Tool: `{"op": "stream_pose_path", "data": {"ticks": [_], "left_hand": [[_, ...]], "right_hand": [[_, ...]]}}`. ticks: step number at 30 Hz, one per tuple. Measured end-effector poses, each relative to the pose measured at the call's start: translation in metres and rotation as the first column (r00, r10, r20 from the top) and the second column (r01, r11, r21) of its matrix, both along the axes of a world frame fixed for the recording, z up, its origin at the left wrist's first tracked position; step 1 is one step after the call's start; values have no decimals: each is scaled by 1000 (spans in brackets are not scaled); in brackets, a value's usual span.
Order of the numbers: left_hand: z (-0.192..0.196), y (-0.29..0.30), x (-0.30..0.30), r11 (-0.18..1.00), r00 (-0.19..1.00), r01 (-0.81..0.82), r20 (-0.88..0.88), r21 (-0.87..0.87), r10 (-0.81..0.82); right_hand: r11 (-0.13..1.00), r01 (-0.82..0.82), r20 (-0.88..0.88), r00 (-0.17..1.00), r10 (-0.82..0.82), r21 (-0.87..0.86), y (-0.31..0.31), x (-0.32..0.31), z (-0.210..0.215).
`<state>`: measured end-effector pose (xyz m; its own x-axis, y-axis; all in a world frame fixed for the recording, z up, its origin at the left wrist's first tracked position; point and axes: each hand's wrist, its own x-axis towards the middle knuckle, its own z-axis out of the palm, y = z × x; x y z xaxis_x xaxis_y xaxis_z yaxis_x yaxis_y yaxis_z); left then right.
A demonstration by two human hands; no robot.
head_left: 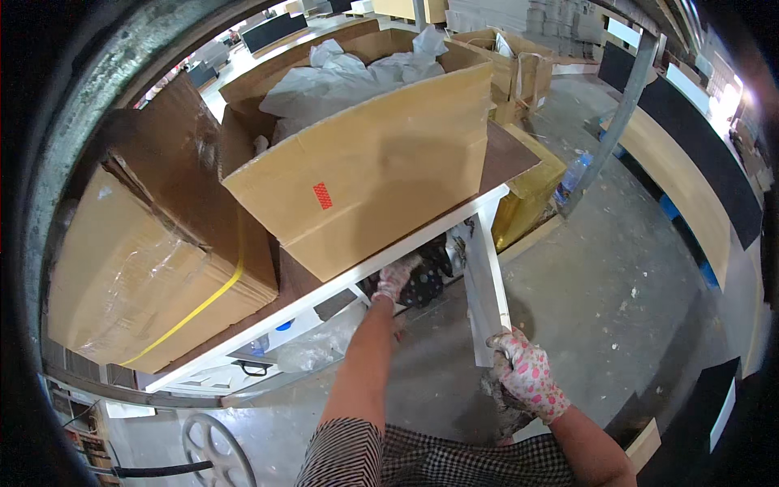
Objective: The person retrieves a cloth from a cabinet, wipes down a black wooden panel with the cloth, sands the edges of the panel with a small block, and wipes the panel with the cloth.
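Observation:
My right hand (pixel 529 375), in a white work glove with pink flowers, is closed on the lower outer edge of a white cabinet door (pixel 484 284). The door stands swung out from a white cabinet with a brown top (pixel 515 154). My left hand (pixel 394 280), in a similar glove, reaches into the shaded opening under the cabinet top. Its fingers lie against a dark cloth item with pale dots (pixel 426 282), and their tips blend into the shadow. Beside that cloth, a silvery crumpled thing (pixel 456 252) shows near the door's hinge side.
On the cabinet top stand a large open carton (pixel 381 178) with white plastic sheeting (pixel 357 77) and a taped carton (pixel 154 268). Clear plastic wrap (pixel 320 345) lies in the cabinet's left part. A metal post (pixel 621 114), a water bottle (pixel 574 174) and long boards (pixel 673 166) stand right.

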<state>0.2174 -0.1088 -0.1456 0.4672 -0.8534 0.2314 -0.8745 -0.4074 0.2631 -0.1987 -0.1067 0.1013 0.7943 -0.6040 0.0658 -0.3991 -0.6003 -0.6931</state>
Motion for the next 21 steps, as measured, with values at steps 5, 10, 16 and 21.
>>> {"op": "stream_pose_path", "data": {"ticks": [5, 10, 16, 21], "left_hand": [[37, -40, -55, 960, 804, -178, -595, -215, 15], [85, 10, -147, 970, 476, -56, -860, -236, -182], [34, 36, -125, 989, 732, 141, -677, 37, -79], [14, 26, -105, 963, 860, 217, -499, 161, -110]], "right_hand": [[998, 63, -123, 991, -61, 15, -19, -23, -5], [998, 50, -63, 997, -51, -28, -23, -27, -13], [996, 50, -21, 998, -51, -72, -16, -16, -12], [999, 42, -9, 999, -43, -30, -21, -21, -9]]}}
